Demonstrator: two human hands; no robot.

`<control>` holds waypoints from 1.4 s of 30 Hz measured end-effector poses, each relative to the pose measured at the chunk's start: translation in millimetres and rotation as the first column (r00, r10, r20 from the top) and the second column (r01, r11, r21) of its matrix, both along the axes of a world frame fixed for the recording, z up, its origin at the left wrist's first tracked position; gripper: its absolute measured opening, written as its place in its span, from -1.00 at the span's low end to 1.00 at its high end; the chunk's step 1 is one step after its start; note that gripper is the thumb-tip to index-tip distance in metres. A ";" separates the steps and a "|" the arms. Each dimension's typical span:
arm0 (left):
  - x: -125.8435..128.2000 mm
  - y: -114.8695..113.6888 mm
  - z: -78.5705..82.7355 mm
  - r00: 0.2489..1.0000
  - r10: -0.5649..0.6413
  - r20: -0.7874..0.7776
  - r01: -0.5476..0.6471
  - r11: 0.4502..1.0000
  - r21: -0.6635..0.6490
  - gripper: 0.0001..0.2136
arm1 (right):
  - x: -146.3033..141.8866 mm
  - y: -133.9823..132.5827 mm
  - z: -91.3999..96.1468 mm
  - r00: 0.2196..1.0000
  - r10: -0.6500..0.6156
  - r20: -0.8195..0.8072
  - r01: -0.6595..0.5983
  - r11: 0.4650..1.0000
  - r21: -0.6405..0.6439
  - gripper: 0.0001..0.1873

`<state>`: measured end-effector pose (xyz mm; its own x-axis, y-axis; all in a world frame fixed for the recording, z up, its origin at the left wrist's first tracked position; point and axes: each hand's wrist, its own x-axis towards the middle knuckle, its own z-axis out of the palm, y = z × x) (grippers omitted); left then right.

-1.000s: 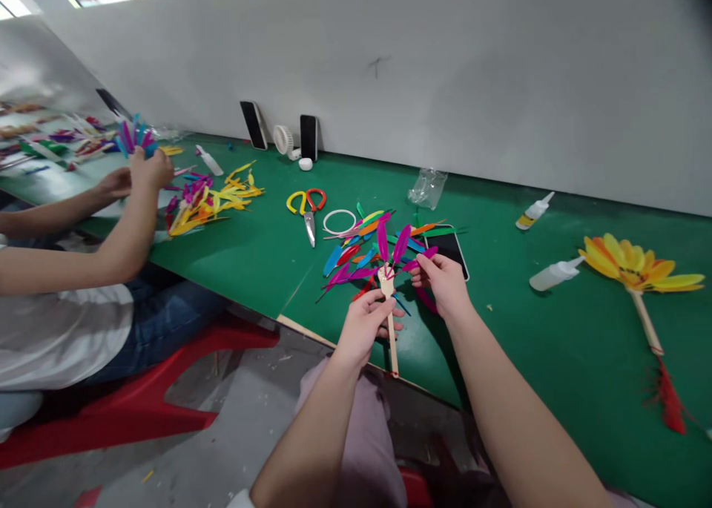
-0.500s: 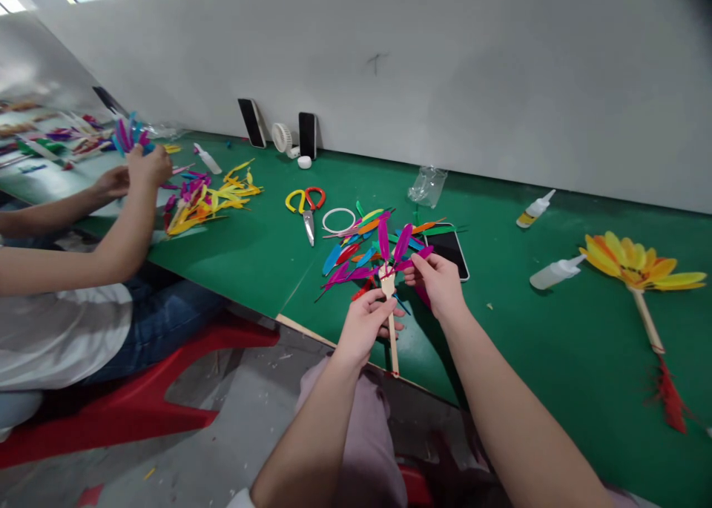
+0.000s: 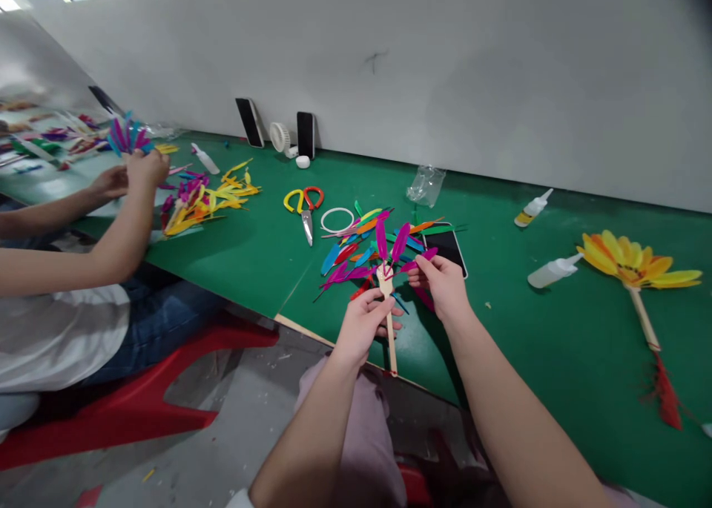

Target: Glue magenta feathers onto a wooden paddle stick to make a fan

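My left hand point(image 3: 364, 322) is closed around a pale wooden fan handle point(image 3: 391, 345), which tilts slightly over the table's front edge. Several magenta feathers fan out from the handle's rounded head point(image 3: 385, 276). At the right side of that head, my right hand point(image 3: 440, 279) pinches a magenta feather point(image 3: 421, 260) between thumb and fingers. Behind the handle lies a loose pile of coloured feathers point(image 3: 345, 254), partly covered by the fan. A phone point(image 3: 448, 250) lies flat just beyond my right hand.
Scissors point(image 3: 305, 210), a white ring point(image 3: 337, 219) and a clear plastic bag point(image 3: 426, 185) lie on the green table point(image 3: 256, 256). To the right are two glue bottles point(image 3: 553, 272) and a finished-looking yellow feather fan point(image 3: 637, 263). A co-worker's hands point(image 3: 145, 170) hold a feather fan at left.
My right hand and its feather have shifted very slightly to the right. My left hand keeps its hold on the handle. The co-worker's feather fan has turned a little.
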<state>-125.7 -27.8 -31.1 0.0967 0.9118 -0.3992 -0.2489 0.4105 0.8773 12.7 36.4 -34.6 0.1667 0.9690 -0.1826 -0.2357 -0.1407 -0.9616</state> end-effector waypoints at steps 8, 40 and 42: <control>-0.2 0.0 0.1 1.000 -0.004 -0.008 0.004 1.000 0.006 -0.66 | 1.8 1.5 1.4 1.000 -0.023 0.003 0.023 1.000 -0.004 -0.78; 0.0 -0.1 -2.0 0.999 -0.012 -0.034 0.013 1.000 0.021 -0.70 | 1.7 -4.5 10.4 0.992 -0.042 0.116 0.028 0.993 0.118 -0.79; 0.2 -0.1 -1.9 0.999 -0.010 -0.035 0.011 1.000 0.024 -0.70 | 1.0 -4.2 9.2 0.996 -0.011 0.083 0.002 0.994 0.106 -0.78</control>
<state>-125.5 -27.9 -33.0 0.0926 0.9201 -0.3806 -0.2138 0.3916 0.8949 13.7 32.2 -25.4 0.1837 0.9809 -0.0643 -0.1544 -0.0358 -0.9874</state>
